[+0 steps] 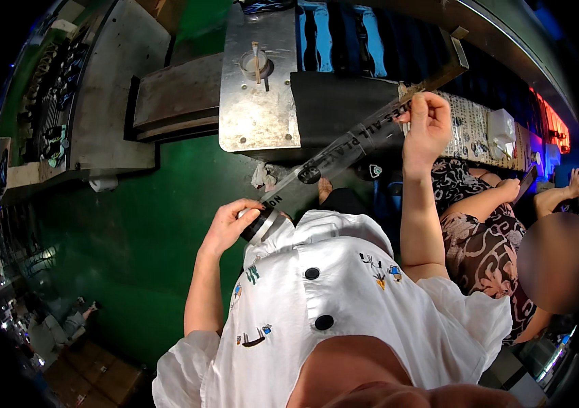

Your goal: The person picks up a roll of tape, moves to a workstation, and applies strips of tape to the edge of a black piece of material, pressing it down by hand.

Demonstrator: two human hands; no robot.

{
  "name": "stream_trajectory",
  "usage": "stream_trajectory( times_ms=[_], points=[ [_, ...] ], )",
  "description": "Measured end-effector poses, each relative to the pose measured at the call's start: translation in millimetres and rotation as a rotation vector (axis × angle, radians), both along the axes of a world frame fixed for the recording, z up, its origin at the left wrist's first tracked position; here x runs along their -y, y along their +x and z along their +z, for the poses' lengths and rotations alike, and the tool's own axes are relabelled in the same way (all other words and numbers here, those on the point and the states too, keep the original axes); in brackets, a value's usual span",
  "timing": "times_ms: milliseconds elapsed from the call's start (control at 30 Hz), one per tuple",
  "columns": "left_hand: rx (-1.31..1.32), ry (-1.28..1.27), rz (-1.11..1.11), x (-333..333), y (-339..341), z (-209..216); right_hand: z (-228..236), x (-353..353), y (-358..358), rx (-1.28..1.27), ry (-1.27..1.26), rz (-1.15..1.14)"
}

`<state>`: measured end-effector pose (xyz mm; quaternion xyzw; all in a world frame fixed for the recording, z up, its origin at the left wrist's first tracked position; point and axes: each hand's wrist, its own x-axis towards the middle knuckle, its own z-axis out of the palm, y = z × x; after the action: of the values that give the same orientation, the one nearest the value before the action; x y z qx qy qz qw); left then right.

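Fig.: head view, looking down past a white shirt point(344, 299) w/ black buttons. Largest to smallest:

Green floor point(140, 231) fills centre-left. Grey metal tabletop point(109, 95) at upper left; a scuffed steel plate point(255, 88) w/ a round fitting sits beside it at top centre, a black sheet point(333, 102) just right of it. A second person in a patterned dress point(480, 238) sits at right, apart from the work.

Clear tape strip point(344, 153), printed w/ dark lettering, spans between the two hands above the lap. Long axis runs diagonal: low end near the person's left, at the tape roll point(262, 223); high end up and to the right. Strip looks taut & roughly straight.

Left hand point(225, 228): grip closed around the roll, fingers wrapped over its rim, roll held against the shirt front.
Right hand point(427, 129): grip narrow, thumb & fingers pinching the strip's free end, raised near the tabletop edge w/ small parts.

Progress (judgement): a long length is already pulled off the roll; it isn't cut or stuck to anything yet, so severing & applying appear left to do. No cutter visible.
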<state>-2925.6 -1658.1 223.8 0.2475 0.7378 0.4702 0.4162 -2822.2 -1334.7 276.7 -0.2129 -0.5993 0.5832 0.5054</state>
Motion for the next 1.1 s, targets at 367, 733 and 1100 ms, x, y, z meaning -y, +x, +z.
stream_trajectory(
  times_ms=[367, 733, 1100],
  points=[
    [0.190, 0.123, 0.002, -1.0, 6.4, -47.1, 91.2, 79.3, 34.6, -0.104, 0.898, 0.618],
    [0.074, 0.199, 0.028, -13.6, -10.2, -87.3, 87.3, 132.0, 21.5, -0.277, 1.137, 0.636],
    [0.109, 0.178, -0.115, 9.4, -2.4, -90.6, 76.4, 143.3, 32.7, -0.140, 1.200, 0.700]
  ],
)
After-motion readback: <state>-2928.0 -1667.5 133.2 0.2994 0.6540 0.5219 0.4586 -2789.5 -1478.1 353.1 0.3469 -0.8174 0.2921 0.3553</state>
